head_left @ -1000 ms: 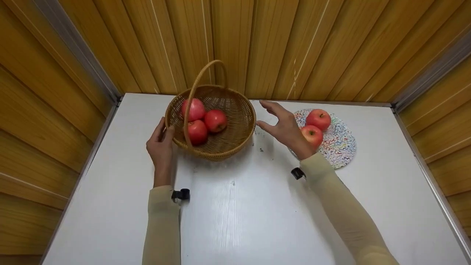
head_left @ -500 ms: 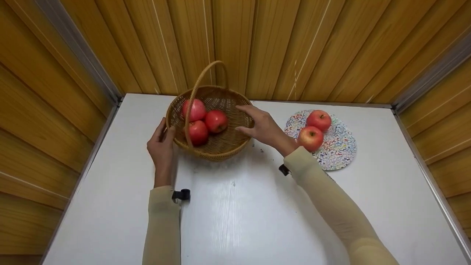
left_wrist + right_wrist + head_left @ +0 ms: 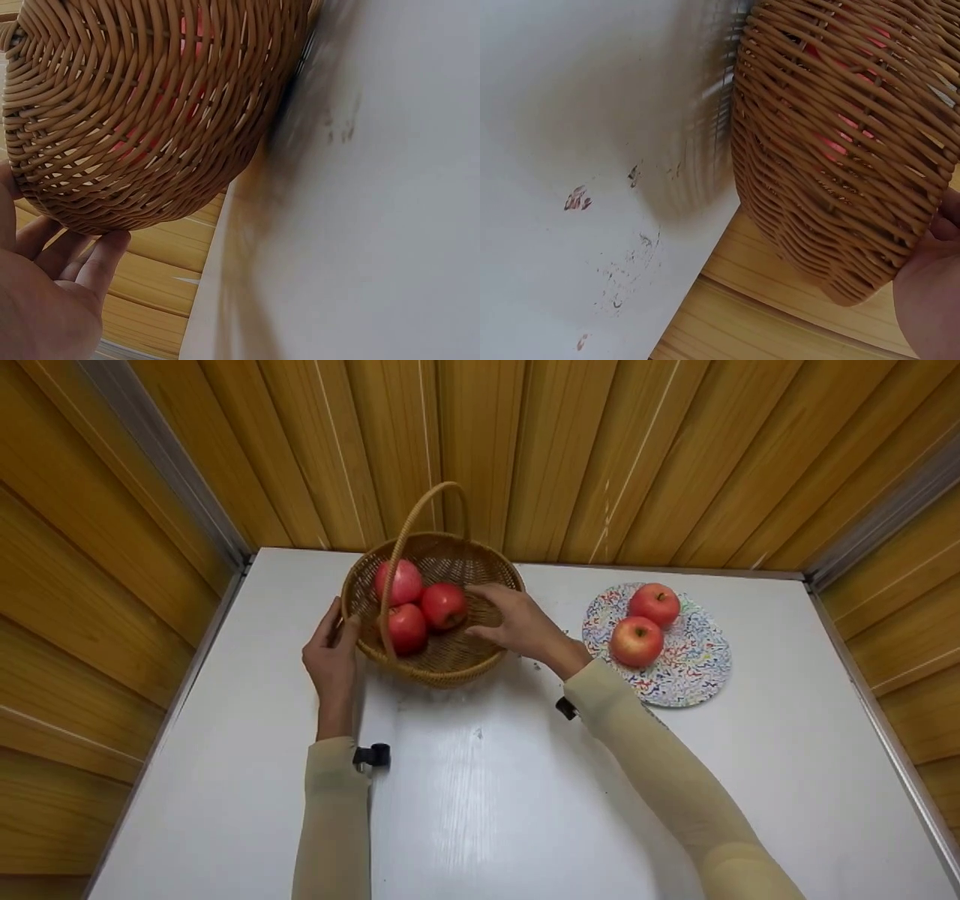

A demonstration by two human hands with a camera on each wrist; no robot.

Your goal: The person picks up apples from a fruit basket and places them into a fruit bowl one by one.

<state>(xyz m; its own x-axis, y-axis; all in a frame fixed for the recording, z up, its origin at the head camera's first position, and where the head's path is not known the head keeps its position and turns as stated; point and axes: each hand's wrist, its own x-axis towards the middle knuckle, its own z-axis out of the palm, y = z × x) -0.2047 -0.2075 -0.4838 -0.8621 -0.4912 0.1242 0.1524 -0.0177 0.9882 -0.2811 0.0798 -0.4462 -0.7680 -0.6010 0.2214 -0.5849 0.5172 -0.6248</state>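
Observation:
A woven wicker basket (image 3: 472,656) with a tall arched handle stands near the back of the white table. Three red apples lie in its left half: a paler one (image 3: 406,583), one at the front (image 3: 407,630) and one nearest the middle (image 3: 444,605). My left hand (image 3: 331,660) holds the basket's left rim, its fingers against the outer wicker in the left wrist view. Over the right rim reaches my right hand (image 3: 521,622), fingers and thumb spread apart inside the basket beside the middle apple. Whether a fingertip touches that apple, I cannot tell.
To the right lies a round speckled mat (image 3: 686,660) bearing two apples, one behind (image 3: 655,604) and one in front (image 3: 637,642). Wood-patterned panels (image 3: 555,457) wall the table (image 3: 465,795) at the back and both sides.
My right hand has moved left from beside the mat, over the rim and into the basket, near the middle apple. The left hand has kept its place on the rim.

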